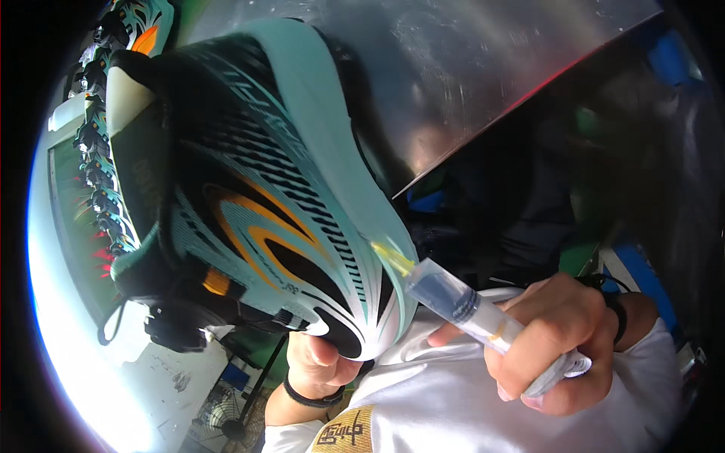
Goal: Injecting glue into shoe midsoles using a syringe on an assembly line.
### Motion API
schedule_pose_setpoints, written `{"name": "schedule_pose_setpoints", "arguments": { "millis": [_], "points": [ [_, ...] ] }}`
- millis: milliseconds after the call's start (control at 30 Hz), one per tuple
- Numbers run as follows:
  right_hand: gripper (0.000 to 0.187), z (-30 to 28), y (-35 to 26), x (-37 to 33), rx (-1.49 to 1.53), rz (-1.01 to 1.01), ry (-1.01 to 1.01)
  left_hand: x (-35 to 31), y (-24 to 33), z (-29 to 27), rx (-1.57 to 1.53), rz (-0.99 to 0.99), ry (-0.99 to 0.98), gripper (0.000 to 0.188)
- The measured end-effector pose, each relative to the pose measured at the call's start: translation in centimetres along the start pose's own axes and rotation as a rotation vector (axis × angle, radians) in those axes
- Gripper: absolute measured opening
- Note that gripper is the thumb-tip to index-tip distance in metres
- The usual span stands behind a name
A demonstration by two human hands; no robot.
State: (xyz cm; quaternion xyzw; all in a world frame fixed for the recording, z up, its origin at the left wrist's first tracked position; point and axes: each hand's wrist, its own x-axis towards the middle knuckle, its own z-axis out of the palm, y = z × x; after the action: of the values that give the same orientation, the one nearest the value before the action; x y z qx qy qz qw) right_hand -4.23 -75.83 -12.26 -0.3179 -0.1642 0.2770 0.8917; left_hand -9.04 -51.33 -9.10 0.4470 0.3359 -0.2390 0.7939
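Close in front of me is a teal and black running shoe [249, 204] with orange and white curved stripes. My left hand [322, 364] grips it at the toe, with its fingers partly hidden behind the shoe. My right hand [555, 343] is wrapped round a clear plastic syringe [445, 293], which slants up to the left. The syringe's yellow dispensing tip [393, 259] lies against the pale teal midsole, near the front of the shoe. A grey-white plunger end pokes out below my right fist.
A row of similar shoes [98, 177] runs along the left side. Beyond the shoe lies a shiny metal surface [483, 68] with a red-lit straight edge. A round fan [224, 414] stands low at the left. Dark shapes and blue items fill the right.
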Motion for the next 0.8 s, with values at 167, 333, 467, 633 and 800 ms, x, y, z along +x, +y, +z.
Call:
{"name": "schedule_pose_setpoints", "arguments": {
  "millis": [167, 333, 467, 633, 800],
  "points": [
    [0.016, 1.2, -1.1, -1.3, -0.016, -0.013, 0.083, 0.7, -0.1, 1.1, -0.027, -0.031, -0.047, 0.071],
    [0.014, 1.4, -1.5, -2.1, -0.054, -0.027, 0.056, 1.0, -0.2, 1.8, -0.191, -0.054, -0.097, 0.075],
    [0.016, 1.6, -2.1, -2.5, -0.058, -0.018, 0.037, 1.3, -0.4, 2.5, -0.063, -0.062, -0.095, 0.078],
    [0.018, 2.6, -3.2, -3.6, -0.126, -0.034, 0.092, 2.8, -0.3, 4.7, -0.141, -0.074, -0.254, 0.079],
    [0.017, 2.9, -3.5, -4.4, -0.177, -0.08, 0.119, 5.0, -0.4, 7.7, -0.245, -0.021, -0.485, 0.069]
  ]
}}
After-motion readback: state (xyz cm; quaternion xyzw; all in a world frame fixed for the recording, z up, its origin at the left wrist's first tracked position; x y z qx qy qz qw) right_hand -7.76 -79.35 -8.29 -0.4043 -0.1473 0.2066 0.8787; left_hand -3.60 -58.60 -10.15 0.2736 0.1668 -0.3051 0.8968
